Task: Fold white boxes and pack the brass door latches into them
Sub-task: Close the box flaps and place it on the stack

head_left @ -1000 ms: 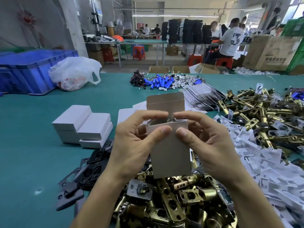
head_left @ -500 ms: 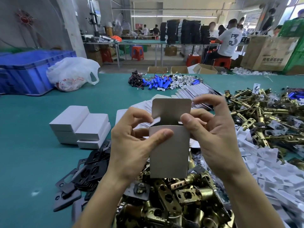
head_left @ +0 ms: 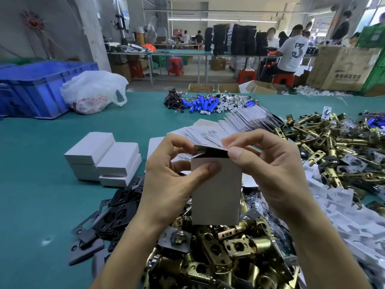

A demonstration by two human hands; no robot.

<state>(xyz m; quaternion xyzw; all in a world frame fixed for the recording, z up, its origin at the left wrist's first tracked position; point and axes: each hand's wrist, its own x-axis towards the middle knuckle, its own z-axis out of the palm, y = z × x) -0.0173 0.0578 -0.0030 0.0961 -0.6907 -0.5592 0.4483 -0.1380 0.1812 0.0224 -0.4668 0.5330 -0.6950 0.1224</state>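
I hold a small white box (head_left: 216, 192) upright in front of me with both hands. My left hand (head_left: 166, 184) grips its left side, thumb pressed on the front face. My right hand (head_left: 268, 170) pinches the top flap, which is bent down over the dark opening. What is inside the box is hidden. A heap of brass door latches (head_left: 225, 253) lies just below the box, and another heap of latches (head_left: 331, 142) spreads at the right. Three closed white boxes (head_left: 104, 159) are stacked to the left.
Flat white box blanks (head_left: 239, 124) fan out behind my hands. Black strike plates (head_left: 108, 217) lie at lower left, white plastic inserts (head_left: 341, 213) at right. Blue cylinders and wired parts (head_left: 204, 103) sit farther back, with a blue crate (head_left: 35, 88) and a plastic bag (head_left: 93, 90) at far left.
The top flap, standing upright a second ago, has been folded down over the box opening by my right hand. My left hand kept its grip on the box.
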